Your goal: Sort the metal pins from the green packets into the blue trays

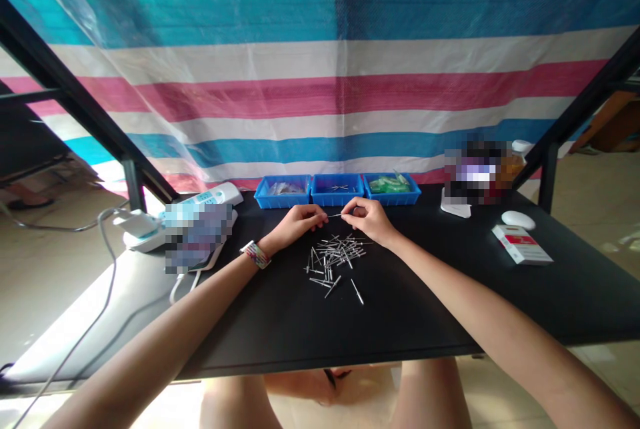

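Note:
My left hand (297, 222) and my right hand (367, 216) meet over the black table (280, 322), both pinched on one thin metal pin (335, 216) held level between them. A heap of several similar metal pins (335, 259) lies on the table just below the hands. A bright woven band (257, 254) is on my left wrist. Behind the hands stand three blue trays: the left tray (283, 190) with clear parts, the middle tray (337, 189) with a few pins, the right tray (393, 188) with green parts.
A white and blue device (150, 229) with a cable sits at the left. At the right lie a white mouse (519, 219) and a small red and white box (521, 244). A striped tarp (320, 62) hangs behind, and black frame bars (75, 102) slant at both sides.

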Tool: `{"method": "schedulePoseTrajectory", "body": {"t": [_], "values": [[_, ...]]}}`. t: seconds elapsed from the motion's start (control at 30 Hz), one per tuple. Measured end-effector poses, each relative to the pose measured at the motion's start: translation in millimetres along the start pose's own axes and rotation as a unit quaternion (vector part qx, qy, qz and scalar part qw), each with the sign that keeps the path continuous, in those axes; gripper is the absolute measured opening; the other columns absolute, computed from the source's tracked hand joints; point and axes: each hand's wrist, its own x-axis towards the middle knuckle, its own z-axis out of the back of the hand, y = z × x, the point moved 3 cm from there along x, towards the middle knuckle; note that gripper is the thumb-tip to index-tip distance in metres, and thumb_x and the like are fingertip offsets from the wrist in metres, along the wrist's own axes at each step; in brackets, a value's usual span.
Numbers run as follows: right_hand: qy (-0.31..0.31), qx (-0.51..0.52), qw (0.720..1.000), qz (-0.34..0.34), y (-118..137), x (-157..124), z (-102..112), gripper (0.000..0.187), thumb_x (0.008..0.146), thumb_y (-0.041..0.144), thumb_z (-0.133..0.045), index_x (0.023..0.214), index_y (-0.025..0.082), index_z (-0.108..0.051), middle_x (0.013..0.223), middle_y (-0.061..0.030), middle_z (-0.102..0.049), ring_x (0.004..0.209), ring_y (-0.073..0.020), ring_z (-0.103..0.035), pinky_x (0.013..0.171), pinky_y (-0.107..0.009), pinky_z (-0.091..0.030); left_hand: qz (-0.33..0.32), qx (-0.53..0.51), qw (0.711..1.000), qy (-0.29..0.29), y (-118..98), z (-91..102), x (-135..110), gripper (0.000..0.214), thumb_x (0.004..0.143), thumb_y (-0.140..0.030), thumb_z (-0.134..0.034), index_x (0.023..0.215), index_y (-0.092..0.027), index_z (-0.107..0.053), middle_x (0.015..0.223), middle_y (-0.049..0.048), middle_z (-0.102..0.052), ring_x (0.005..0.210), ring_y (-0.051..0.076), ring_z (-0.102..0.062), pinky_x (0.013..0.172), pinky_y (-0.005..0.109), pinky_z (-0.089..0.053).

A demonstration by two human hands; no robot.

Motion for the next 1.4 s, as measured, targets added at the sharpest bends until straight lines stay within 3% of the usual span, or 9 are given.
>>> {"method": "schedulePoseTrajectory", "body": {"t": [0.2,0.67,0.87,1.03,1.1,1.23,1.33,1.4], "values": [[0.006,0.059,0.998,-0.015,-0.2,2.4,-2.4,0.023,0.074,0.037,-0.080,0.085,0.020,-0.070,0.078,-0.0007,-0.068,0.059,-0.0131,-0.060,0.051,-0.025,-0.050,-0.011,-0.031,0.999,-0.014,-1.2,-0.1,0.3,0.036,0.083,-0.049,-0.077,0.086,-0.014,-0.072,0.081,0.0039,-0.069,0.069,0.013,-0.059,0.063,0.024,-0.048],[0.026,0.078,0.996,-0.035,0.9,4.5,-1.6,0.023,0.071,0.037,-0.081,0.078,0.020,-0.067,0.074,-0.0004,-0.068,0.059,-0.0127,-0.060,0.054,-0.026,-0.050,-0.010,-0.063,0.997,-0.031,-1.5,-1.1,-0.9,0.035,0.078,-0.044,-0.084,0.081,-0.014,-0.068,0.072,0.0005,-0.065,0.064,0.010,-0.055,0.060,0.022,-0.042],[-0.001,0.047,0.999,-0.003,1.8,5.1,2.2,0.021,0.072,0.034,-0.080,0.076,0.020,-0.065,0.068,0.0019,-0.064,0.056,-0.0124,-0.058,0.053,-0.025,-0.046,-0.006,-0.053,0.998,-0.021,-3.2,-2.1,-0.7,0.038,0.077,-0.047,-0.084,0.082,-0.014,-0.067,0.071,-0.0004,-0.063,0.062,0.010,-0.052,0.057,0.022,-0.038],[-0.130,-0.015,0.990,0.045,17.7,8.3,20.0,0.016,0.083,0.036,-0.073,0.085,0.021,-0.068,0.060,0.0024,-0.061,0.052,-0.0147,-0.057,0.052,-0.028,-0.043,-0.003,-0.070,0.997,-0.016,-4.5,-2.7,-1.7,0.040,0.080,-0.051,-0.083,0.081,-0.015,-0.065,0.072,-0.0004,-0.063,0.064,0.011,-0.055,0.060,0.023,-0.043],[-0.159,-0.076,0.982,0.068,24.4,10.7,26.2,0.018,0.088,0.037,-0.070,0.091,0.020,-0.073,0.068,-0.0015,-0.068,0.052,-0.0150,-0.056,0.053,-0.029,-0.042,-0.001,-0.063,0.998,-0.018,-4.4,-1.9,-2.3,0.041,0.082,-0.053,-0.080,0.082,-0.014,-0.067,0.074,0.0009,-0.065,0.065,0.011,-0.056,0.060,0.023,-0.044],[-0.162,-0.185,0.960,0.135,34.3,11.0,29.8,0.021,0.093,0.034,-0.064,0.093,0.020,-0.079,0.108,-0.0104,-0.077,0.065,-0.0166,-0.059,0.062,-0.033,-0.047,0.012,-0.046,0.999,-0.021,-1.0,0.4,-2.6,0.045,0.090,-0.059,-0.070,0.094,-0.014,-0.073,0.083,0.0043,-0.070,0.065,0.011,-0.057,0.055,0.022,-0.040],[-0.148,-0.204,0.956,0.147,35.9,5.0,26.1,0.018,0.093,0.029,-0.064,0.093,0.019,-0.079,0.100,-0.0085,-0.075,0.058,-0.0136,-0.050,0.062,-0.032,-0.046,0.012,-0.052,0.998,-0.038,1.1,1.6,-2.2,0.044,0.089,-0.059,-0.071,0.091,-0.015,-0.070,0.082,0.0030,-0.069,0.062,0.010,-0.055,0.052,0.022,-0.036],[-0.077,-0.199,0.967,0.140,34.0,0.6,17.5,0.013,0.091,0.025,-0.066,0.090,0.019,-0.078,0.092,-0.0056,-0.073,0.056,-0.0122,-0.049,0.061,-0.031,-0.044,0.005,-0.057,0.996,-0.074,1.5,3.2,-2.2,0.044,0.083,-0.056,-0.079,0.077,-0.016,-0.061,0.066,-0.0021,-0.060,0.056,0.009,-0.048,0.051,0.021,-0.032]]}}
